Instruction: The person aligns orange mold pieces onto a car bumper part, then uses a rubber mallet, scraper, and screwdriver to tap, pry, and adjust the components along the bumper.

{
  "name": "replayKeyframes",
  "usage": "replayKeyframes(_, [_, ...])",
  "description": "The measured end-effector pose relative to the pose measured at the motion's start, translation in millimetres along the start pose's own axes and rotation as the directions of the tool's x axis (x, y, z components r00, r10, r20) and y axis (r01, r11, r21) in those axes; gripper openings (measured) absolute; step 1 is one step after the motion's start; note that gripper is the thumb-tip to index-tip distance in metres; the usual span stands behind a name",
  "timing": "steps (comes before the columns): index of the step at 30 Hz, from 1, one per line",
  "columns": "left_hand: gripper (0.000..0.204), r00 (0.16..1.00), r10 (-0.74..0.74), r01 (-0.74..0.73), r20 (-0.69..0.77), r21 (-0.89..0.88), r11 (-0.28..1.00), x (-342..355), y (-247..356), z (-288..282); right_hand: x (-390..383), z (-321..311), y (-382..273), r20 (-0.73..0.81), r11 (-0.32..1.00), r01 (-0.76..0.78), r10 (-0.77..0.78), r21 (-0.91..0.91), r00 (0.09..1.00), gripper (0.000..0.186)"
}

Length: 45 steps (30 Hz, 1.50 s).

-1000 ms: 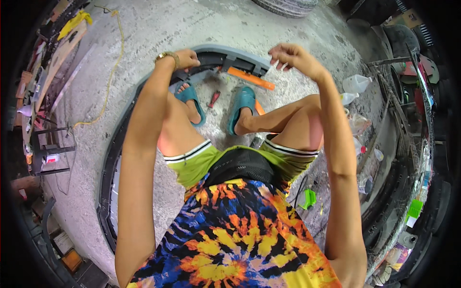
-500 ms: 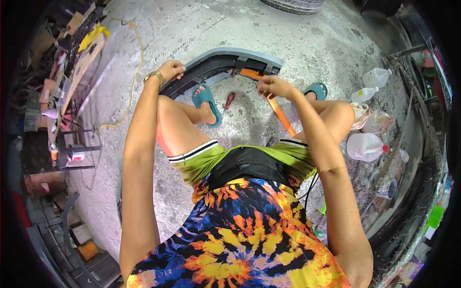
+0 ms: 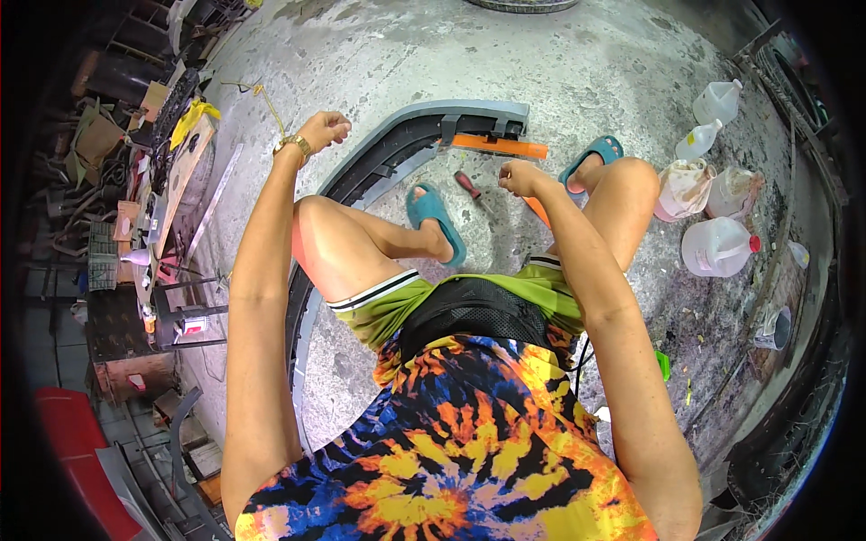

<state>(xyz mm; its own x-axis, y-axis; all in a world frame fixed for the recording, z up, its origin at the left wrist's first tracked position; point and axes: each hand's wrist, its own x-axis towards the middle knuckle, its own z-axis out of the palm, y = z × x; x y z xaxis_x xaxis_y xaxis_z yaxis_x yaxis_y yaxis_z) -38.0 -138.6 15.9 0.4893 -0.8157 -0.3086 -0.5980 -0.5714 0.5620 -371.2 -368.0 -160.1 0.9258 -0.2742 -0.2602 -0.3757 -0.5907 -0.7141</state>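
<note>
A long curved black-and-grey plastic car bumper part point(image 3: 388, 149) lies on the floor, bending around my left leg. My left hand point(image 3: 327, 128) is raised beside its outer edge, apart from it, with fingers curled and nothing visible in them. An orange strip point(image 3: 501, 146) lies along the part's far right end. My right hand point(image 3: 521, 178) is closed in a pinch between my knees, just nearer than that strip; whatever it pinches is hidden. Below its wrist a second orange strip point(image 3: 537, 212) shows, partly covered by my forearm. A red-handled screwdriver point(image 3: 467, 185) lies between my feet.
Plastic jugs, one a clear jug with a red cap point(image 3: 717, 248), and bags stand at the right. Along the left are a wooden board point(image 3: 185, 185), a yellow cloth point(image 3: 194, 122) and clutter. A tyre point(image 3: 523, 4) is at the far edge.
The view has turned, and more of the bumper part shows on my left. My left hand has come away from its edge. My right hand has drawn back from the strip at its end.
</note>
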Motion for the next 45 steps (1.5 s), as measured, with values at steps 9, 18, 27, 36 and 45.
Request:
replayKeyframes(9, [0.021, 0.991, 0.109, -0.109, 0.076, -0.010, 0.994, 41.0, 9.3, 21.8, 9.5, 25.6, 36.5, 0.155, 0.930, -0.357, 0.342, 0.083, 0.927, 0.025])
replayKeyframes(18, [0.031, 0.960, 0.276, -0.271, 0.057, -0.077, 0.959, 70.4, -6.0, 45.6, 29.3, 62.7, 93.4, 0.285, 0.799, -0.592, 0.545, 0.108, 0.788, 0.024])
replayKeyframes(27, [0.028, 0.984, 0.161, -0.172, 0.079, 0.165, 0.971, 66.0, 9.3, 25.5, 89.6, 96.4, 101.0, -0.097, 0.822, -0.499, 0.493, -0.273, 0.865, 0.043])
replayKeyframes(36, [0.020, 0.927, 0.196, -0.268, 0.318, 0.199, 0.943, 52.4, 62.3, 42.8, 171.7, 127.1, 102.4, 0.043, 0.797, -0.354, 0.428, -0.489, 0.903, 0.046])
replayKeyframes(45, [0.015, 0.942, 0.202, -0.290, 0.270, 0.347, 0.892, 30.9, 70.4, 33.8, 125.7, 175.0, 86.3, 0.209, 0.863, -0.306, 0.412, -0.401, 0.887, 0.028])
